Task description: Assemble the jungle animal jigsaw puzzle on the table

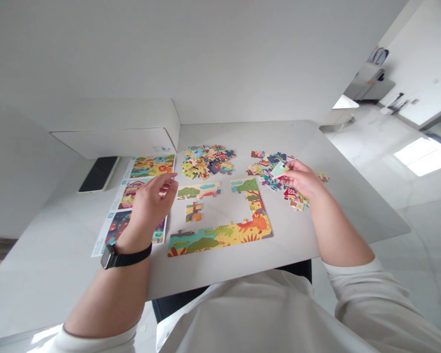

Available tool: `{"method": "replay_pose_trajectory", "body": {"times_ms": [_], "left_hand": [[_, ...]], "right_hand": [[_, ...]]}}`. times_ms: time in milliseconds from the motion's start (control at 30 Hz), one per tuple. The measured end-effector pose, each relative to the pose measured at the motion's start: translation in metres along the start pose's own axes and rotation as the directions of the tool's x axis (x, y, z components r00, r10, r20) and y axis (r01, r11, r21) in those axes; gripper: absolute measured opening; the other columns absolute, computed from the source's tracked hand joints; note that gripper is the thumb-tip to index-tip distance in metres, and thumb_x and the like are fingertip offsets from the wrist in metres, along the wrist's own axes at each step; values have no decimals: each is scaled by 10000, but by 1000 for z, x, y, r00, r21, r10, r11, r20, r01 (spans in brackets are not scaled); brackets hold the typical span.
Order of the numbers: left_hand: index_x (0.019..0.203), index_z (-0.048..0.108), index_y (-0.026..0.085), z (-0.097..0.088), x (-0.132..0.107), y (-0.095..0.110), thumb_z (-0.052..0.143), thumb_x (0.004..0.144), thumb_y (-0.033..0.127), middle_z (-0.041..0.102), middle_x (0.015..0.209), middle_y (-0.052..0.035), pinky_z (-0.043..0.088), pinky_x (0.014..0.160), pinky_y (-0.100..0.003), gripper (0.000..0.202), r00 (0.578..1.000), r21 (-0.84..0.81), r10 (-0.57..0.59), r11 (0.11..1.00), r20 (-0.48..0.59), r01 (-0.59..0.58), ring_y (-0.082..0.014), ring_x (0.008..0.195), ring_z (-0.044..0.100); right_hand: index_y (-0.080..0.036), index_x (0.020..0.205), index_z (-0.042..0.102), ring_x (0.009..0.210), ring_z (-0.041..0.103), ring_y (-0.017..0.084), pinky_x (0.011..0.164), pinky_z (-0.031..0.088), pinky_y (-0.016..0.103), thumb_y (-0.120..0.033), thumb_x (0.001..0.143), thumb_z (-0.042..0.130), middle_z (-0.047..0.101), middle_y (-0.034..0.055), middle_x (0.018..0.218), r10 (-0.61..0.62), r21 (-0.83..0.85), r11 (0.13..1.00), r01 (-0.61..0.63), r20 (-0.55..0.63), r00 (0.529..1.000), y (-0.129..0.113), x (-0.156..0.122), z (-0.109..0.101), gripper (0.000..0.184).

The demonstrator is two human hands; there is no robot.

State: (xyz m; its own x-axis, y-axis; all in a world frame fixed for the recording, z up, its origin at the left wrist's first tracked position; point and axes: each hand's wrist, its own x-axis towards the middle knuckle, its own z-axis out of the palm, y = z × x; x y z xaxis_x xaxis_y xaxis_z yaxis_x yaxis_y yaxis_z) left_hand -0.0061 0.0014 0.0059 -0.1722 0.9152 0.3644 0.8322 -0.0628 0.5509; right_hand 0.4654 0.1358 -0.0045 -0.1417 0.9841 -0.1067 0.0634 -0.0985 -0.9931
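My right hand [303, 177] pinches a pale green puzzle piece [279, 169] above the right-hand pile of loose puzzle pieces [268, 181]. Over the right edge of the printed picture sheet [122, 193], my left hand [154, 196] hovers with loosely bent fingers and holds nothing. Between the hands lies a partly joined jigsaw puzzle [224, 236] showing a lion, a crocodile and trees. Its bottom and right sides are connected. A joined strip with a tree and cloud [198, 190] lies at the upper left, and a small giraffe-patterned section [194, 212] sits below it.
Another heap of loose pieces [208, 161] lies at the back middle of the white table [235, 272]. A white box [113, 139] stands at the back left, with a dark phone [99, 174] in front of it. A wall rises behind the table.
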Motion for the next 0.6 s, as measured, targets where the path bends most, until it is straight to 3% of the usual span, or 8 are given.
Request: {"method": "replay_pose_trajectory", "body": {"times_ms": [233,467,600], "left_hand": [[1320,762,260,1,1,1,556,1042,469,818,1115,-62,609,910,-326,404,1000,2,-8,1000,1,8,-207,961,775],[1290,773,245,-2,1,2,554,1020,470,825,1095,-61,595,862,-313,414,1000,36,-12,999,-12,12,-208,928,768],[1193,816,230,-6,1,4,551,1015,444,836,1035,-63,580,841,-320,384,999,95,-35,995,19,33,-214,856,754]], "right_hand": [[-281,1039,636,963,775,226,920,670,457,-326,706,831,772,6,1076,-20,-26,999,20,15,1000,6,1,9,388],[-251,890,664,903,793,215,938,682,442,-285,717,837,800,21,960,48,58,997,-48,4,999,4,-2,14,246],[-255,920,711,899,802,217,935,684,424,-265,720,866,815,26,984,62,79,995,-62,-3,998,4,-3,14,253]]}}
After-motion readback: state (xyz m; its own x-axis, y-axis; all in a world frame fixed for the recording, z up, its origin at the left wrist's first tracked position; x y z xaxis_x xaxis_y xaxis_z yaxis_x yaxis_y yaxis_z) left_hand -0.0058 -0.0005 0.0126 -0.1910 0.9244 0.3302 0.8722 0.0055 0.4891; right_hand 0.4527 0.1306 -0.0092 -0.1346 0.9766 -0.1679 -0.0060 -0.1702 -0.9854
